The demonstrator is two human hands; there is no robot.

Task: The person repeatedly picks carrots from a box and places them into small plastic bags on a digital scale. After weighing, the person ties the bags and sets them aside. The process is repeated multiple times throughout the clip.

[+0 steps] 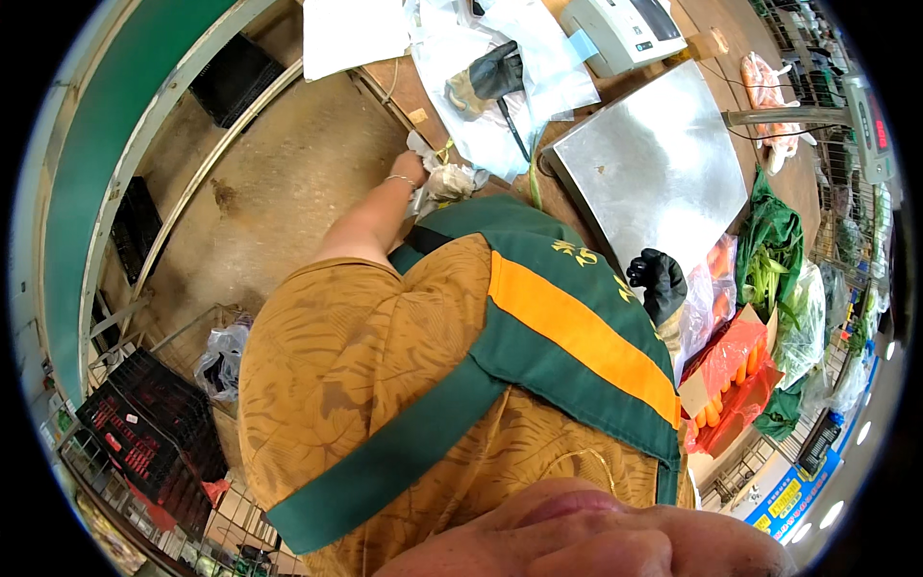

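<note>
My bare left hand (411, 169), with a bracelet at the wrist, reaches to the table's near edge. Its fingers are closed on crumpled white plastic (420, 146); the fingertips are partly hidden. Beside it, against my apron, lies a bunched pale bag (450, 183). My right hand (661, 286) wears a black-palmed glove and hangs by the apron's right side, fingers curled with nothing visible in them. Another black and beige glove (495, 73) lies on white plastic sheets (437, 43), with a slim black stick-like thing (514, 130) beside it.
A metal scale plate (663, 159) fills the table's right part, behind it a white machine (623, 34). To my right are bagged greens (769, 231) and a red-lined box of carrots (731, 385). Black crates (154, 423) stand at left, near a green panel (144, 96).
</note>
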